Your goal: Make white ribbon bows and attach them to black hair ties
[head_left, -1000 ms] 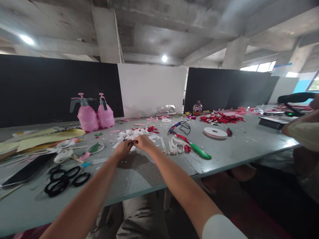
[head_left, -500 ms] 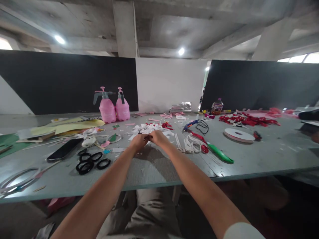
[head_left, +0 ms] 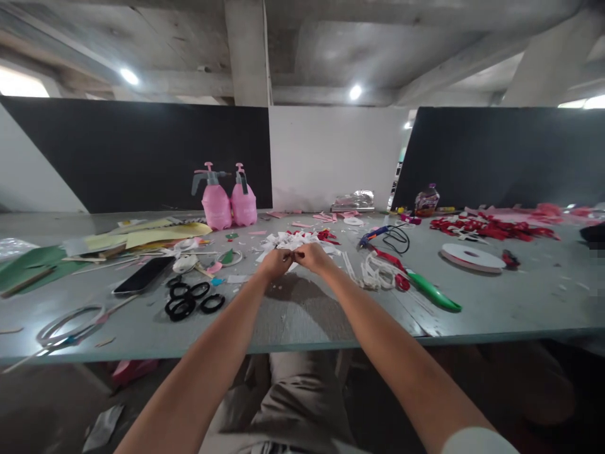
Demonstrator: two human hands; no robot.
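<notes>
My left hand [head_left: 276, 263] and my right hand [head_left: 312, 257] meet above the table, fingertips pinched together almost touching. Whatever sits between the fingers is too small and hidden to make out. Just behind them lies a heap of white ribbon pieces [head_left: 295, 238], with some red ribbon pieces [head_left: 327, 236] at its right. To the right of my hands are loose white ribbon strips [head_left: 373, 272] and a blue glue gun [head_left: 373, 236] with a black cord.
Black rings [head_left: 182, 308] and a phone [head_left: 144, 275] lie left. Two pink spray bottles [head_left: 217, 207] stand behind. Rightward are a green-handled tool [head_left: 435, 292], a ribbon roll [head_left: 471, 258] and a red ribbon heap [head_left: 491, 227]. The table's front edge [head_left: 302, 347] runs below my forearms.
The view has swung slightly left, so everything sits further right in the picture. My hands stay together at the white heap, with the fingers slightly shifted.
</notes>
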